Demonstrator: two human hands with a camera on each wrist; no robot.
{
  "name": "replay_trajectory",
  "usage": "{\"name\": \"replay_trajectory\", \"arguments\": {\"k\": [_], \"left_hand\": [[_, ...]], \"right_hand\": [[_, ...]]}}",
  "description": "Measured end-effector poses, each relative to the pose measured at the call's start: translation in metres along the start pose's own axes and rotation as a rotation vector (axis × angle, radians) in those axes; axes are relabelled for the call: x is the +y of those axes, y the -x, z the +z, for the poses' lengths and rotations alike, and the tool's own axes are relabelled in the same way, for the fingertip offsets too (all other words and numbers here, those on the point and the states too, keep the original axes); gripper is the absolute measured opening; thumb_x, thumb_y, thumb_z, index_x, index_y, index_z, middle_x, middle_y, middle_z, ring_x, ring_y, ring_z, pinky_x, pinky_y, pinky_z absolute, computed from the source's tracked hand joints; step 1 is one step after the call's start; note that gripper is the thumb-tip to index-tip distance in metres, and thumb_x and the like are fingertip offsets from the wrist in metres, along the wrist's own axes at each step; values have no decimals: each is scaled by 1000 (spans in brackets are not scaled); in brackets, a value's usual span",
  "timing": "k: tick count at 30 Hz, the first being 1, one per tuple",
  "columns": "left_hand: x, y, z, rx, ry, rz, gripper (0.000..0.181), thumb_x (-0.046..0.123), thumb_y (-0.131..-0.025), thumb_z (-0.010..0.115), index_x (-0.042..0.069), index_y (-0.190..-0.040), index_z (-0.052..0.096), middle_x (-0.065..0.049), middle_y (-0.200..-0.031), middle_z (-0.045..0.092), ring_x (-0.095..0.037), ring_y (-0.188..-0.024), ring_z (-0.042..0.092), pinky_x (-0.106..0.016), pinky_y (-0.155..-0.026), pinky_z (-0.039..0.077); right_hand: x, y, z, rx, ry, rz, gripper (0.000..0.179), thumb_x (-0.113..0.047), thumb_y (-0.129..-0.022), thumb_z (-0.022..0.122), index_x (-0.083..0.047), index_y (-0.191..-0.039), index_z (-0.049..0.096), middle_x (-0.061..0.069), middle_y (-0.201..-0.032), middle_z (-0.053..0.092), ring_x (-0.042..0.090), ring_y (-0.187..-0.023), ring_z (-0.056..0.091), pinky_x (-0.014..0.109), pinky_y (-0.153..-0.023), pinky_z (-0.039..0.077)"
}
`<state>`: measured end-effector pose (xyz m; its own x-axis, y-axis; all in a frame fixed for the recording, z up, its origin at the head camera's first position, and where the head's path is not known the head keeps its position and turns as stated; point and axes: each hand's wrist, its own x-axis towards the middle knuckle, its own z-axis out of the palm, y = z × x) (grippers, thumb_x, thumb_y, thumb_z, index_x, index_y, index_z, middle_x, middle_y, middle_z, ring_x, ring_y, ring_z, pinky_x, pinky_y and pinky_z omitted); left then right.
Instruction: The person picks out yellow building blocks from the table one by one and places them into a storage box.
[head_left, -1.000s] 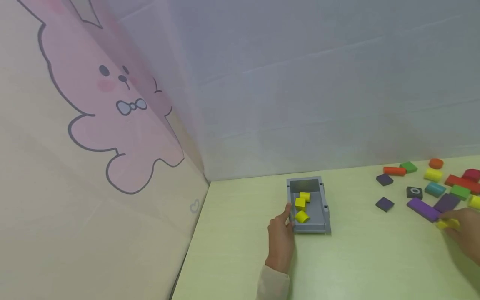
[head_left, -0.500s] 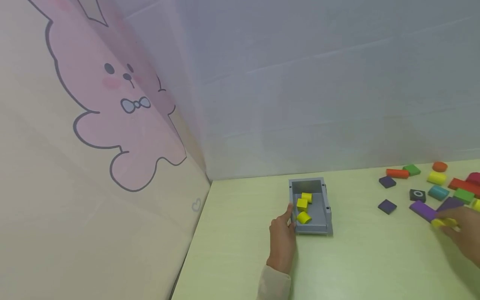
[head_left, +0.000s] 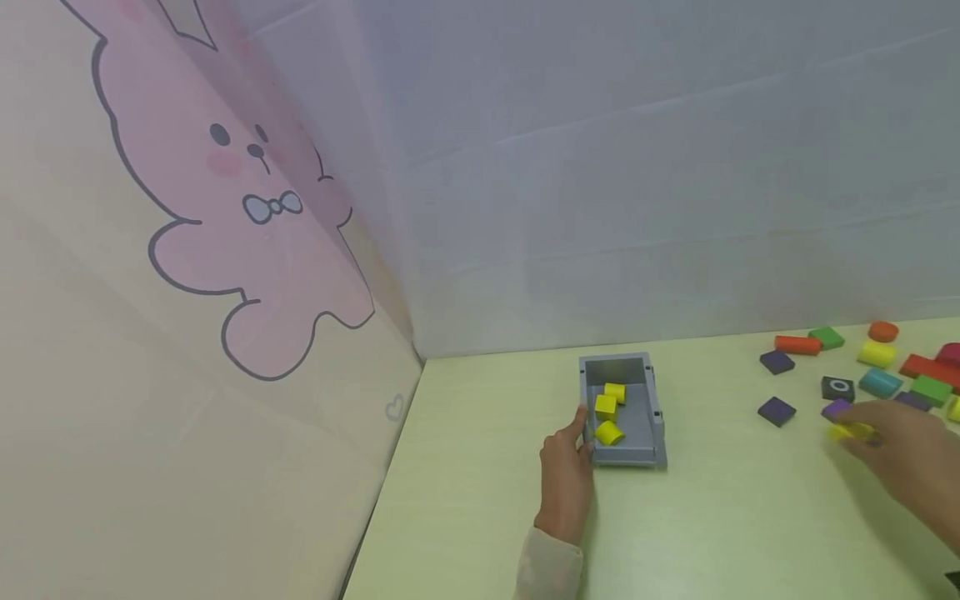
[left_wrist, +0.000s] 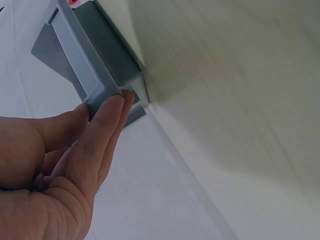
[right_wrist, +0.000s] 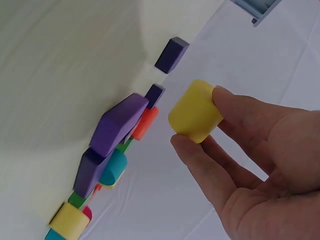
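Observation:
A grey open box [head_left: 638,421] stands on the table, holding a yellow cube [head_left: 605,407] and two yellow cylinder blocks, one at the far end [head_left: 615,393] and one at the near end [head_left: 609,433]. My left hand [head_left: 564,483] pinches the box's left wall; in the left wrist view the thumb is on one side of that wall [left_wrist: 75,55] and the fingers are on the other. Off to the right, my right hand [head_left: 903,450] pinches another yellow cylinder block [right_wrist: 195,111] between thumb and fingertips, above the table and partly over a purple block [head_left: 837,410].
Several coloured blocks lie at the right, among them a red cylinder [head_left: 797,345], a teal cylinder [head_left: 881,383] and a black block with a white ring [head_left: 837,388]. Two dark purple blocks, one farther back [head_left: 777,362] and one nearer [head_left: 776,411], lie between box and pile. Behind hangs a pale curtain [head_left: 637,183].
My right hand has moved left with the yellow cylinder block, over the purple block. My left hand stays on the box. The head view has shifted slightly.

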<state>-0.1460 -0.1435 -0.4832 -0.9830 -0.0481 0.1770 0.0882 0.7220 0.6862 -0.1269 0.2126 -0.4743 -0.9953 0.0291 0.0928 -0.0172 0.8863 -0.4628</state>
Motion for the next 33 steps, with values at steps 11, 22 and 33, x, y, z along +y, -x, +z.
{"name": "replay_trajectory", "arguments": {"k": [11, 22, 33], "left_hand": [[-1, -1, 2, -6, -9, -14, 56, -7, -91, 77, 10, -143, 66, -13, -132, 72, -33, -118, 71, -41, -93, 60], [-1, 0, 1, 16, -6, 20, 56, -7, -90, 77, 8, -143, 67, -14, -130, 73, -33, -115, 72, -39, -89, 62], [-1, 0, 1, 0, 3, 5, 55, -7, -91, 77, 7, -143, 66, -13, -132, 72, -31, -118, 71, -40, -92, 61]], "right_hand": [[-21, -9, 1, -12, 43, -143, 29, 1, -81, 84, 12, -106, 73, 36, -103, 71, 57, -96, 64, 67, -79, 52], [-46, -16, 9, 71, -13, -241, 27, 4, -80, 85, 10, -104, 75, 33, -102, 72, 49, -85, 69, 61, -73, 57], [-85, -24, 14, 51, -78, -295, 29, 3, -83, 84, 7, -111, 75, 31, -113, 71, 51, -99, 69, 65, -84, 56]]}}
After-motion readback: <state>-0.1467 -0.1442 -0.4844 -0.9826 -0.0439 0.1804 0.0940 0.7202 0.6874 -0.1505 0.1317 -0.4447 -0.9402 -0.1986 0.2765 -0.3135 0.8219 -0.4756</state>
